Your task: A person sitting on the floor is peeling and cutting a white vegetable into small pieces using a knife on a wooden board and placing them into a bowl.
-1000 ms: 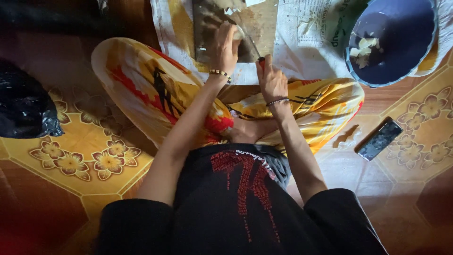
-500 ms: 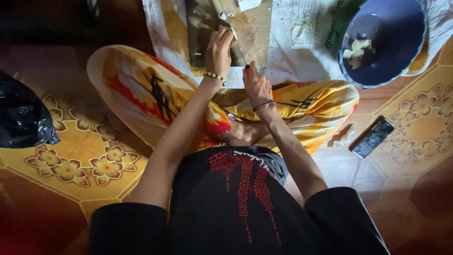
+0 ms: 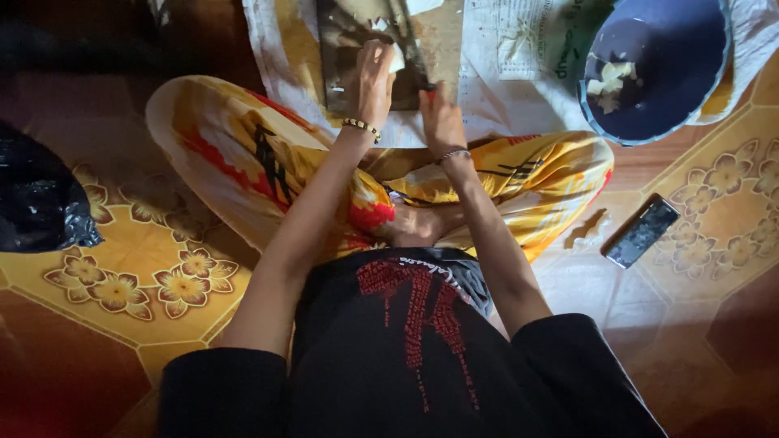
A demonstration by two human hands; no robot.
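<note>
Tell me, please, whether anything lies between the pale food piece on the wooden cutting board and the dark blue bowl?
Nothing solid: only flat printed paper lies between the pale food piece, under the left hand, and the dark blue bowl. The right hand sits nearer the person.

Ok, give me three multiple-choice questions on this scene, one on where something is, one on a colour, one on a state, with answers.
1. Where does the phone lie?
A. in the bowl
B. on the floor tiles by the person's right knee
C. on the cutting board

2. What colour is the bowl?
A. dark blue
B. white
C. red

3. What is the left hand doing?
A. hanging free
B. resting on the phone
C. pressing down on a pale piece on the cutting board

Answers: 1 B, it lies flat on the tiles beside the yellow trousers; 2 A, its inside is dark blue; 3 C, the fingers cover the piece on the board.
</note>
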